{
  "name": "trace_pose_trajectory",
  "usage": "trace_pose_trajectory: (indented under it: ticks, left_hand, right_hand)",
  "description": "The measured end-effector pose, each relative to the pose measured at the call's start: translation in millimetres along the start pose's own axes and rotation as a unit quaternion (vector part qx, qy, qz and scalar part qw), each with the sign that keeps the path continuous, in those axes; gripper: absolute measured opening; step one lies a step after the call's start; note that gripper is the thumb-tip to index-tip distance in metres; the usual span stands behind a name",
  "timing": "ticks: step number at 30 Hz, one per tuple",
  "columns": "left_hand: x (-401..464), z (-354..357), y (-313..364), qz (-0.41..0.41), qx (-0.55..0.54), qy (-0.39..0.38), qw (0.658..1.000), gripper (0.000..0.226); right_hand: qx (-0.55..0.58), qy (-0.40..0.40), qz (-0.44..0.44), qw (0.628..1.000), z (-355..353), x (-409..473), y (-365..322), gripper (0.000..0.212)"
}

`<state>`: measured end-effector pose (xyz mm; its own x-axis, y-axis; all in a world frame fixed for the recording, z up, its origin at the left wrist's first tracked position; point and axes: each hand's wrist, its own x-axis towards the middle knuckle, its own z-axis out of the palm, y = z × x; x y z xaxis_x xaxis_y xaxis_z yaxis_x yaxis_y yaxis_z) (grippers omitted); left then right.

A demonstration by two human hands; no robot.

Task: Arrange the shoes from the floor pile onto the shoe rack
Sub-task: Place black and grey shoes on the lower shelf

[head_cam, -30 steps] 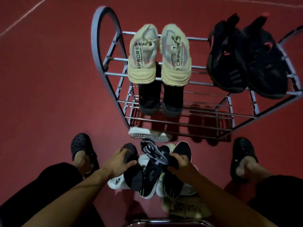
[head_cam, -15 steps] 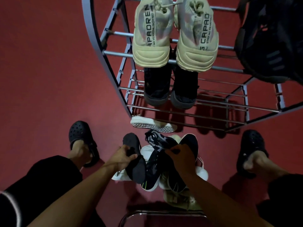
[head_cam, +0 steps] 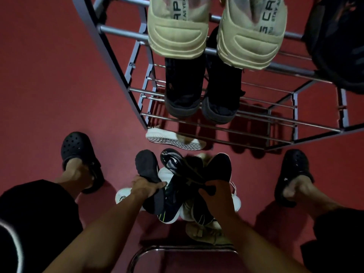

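Both forearms bare, reaching forward and down from bottom of view, converging toward centre. Left hand [head_cam: 146,189] palm down, fingers curled, thumb out to right, gripping dark shoe [head_cam: 150,175] across its middle. Right hand [head_cam: 213,194] back up, fingers curled, pinching black sneaker [head_cam: 185,168]; fingertips hidden in shadow. Wrists straight, hands near each other, not touching. Knees spread wide, black shorts at both lower corners, feet in black clogs.

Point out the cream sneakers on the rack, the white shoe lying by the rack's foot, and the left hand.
cream sneakers [head_cam: 178,39]: head view, heel of one.
white shoe [head_cam: 173,139]: head view, sole.
left hand [head_cam: 145,189]: head view, knuckles.
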<state>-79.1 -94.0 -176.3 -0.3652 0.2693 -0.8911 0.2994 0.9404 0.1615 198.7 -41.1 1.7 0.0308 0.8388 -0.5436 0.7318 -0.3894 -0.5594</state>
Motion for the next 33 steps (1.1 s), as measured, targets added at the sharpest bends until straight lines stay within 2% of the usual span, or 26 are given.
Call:
trace_pose_trajectory:
  ticks: [1, 3, 5, 7, 8, 10, 13, 15, 18, 22, 24, 26, 28, 30, 33]
  left_hand:
    - [9, 0, -1, -0.006, 0.003, -0.007, 1.0, 0.143]
    - [-26, -20, 20, -0.008, -0.003, -0.028, 1.0, 0.128]
    - [-84, -51, 53, 0.014, -0.008, -0.058, 0.998, 0.095]
    - [-122, -77, 72, 0.03, 0.016, -0.116, 0.993, 0.057]
    - [-133, -89, 77, 0.032, 0.034, -0.141, 0.989, 0.049]
    - [-145, -109, 80, 0.033, 0.088, -0.176, 0.98, 0.06]
    - [-150, -135, 80, 0.052, 0.142, -0.188, 0.971, 0.077]
    - [-167, -155, 84, 0.065, 0.168, -0.198, 0.964, 0.064]
    - [-181, -185, 87, 0.026, 0.147, -0.218, 0.964, 0.047]
    - [-202, -212, 92, 0.007, 0.108, -0.317, 0.942, 0.04]
    - [-214, -216, 92, 0.011, 0.097, -0.345, 0.933, 0.033]
    - [-221, -220, 89, 0.006, 0.077, -0.333, 0.94, 0.035]
    - [-222, -224, 81, 0.017, 0.056, -0.342, 0.938, 0.046]
    - [-221, -228, 75, 0.042, 0.02, -0.341, 0.939, 0.059]
    - [-224, -232, 78, 0.089, -0.056, -0.26, 0.96, 0.056]
  right_hand:
    - [-0.027, 0.022, -0.011, 0.999, -1, 1, -2, 0.03]
    - [-0.06, 0.069, -0.046, 0.995, -2, 2, -7, 0.029]
    - [-0.052, 0.086, -0.09, 0.991, -2, 3, -12, 0.028]
    - [-0.033, 0.067, -0.135, 0.988, 0, 4, -17, 0.027]
    - [-0.029, 0.05, -0.154, 0.986, 1, 5, -20, 0.027]
    - [-0.021, 0.022, -0.179, 0.983, 2, 7, -30, 0.027]
    - [0.008, -0.032, -0.193, 0.981, 4, 9, -49, 0.033]
    - [0.003, -0.08, -0.218, 0.973, 7, 10, -61, 0.04]
    - [-0.006, -0.14, -0.255, 0.957, 9, 9, -74, 0.057]
    - [-0.051, -0.199, -0.288, 0.935, 14, 9, -93, 0.085]
    - [-0.007, -0.264, -0.233, 0.936, 14, 5, -101, 0.074]
    - [0.057, -0.317, -0.181, 0.929, 11, -4, -109, 0.049]
    - [0.092, -0.328, -0.17, 0.925, 7, -9, -113, 0.036]
    - [0.111, -0.331, -0.161, 0.923, 4, -11, -114, 0.033]
    - [0.099, -0.298, -0.144, 0.939, 2, -10, -105, 0.025]
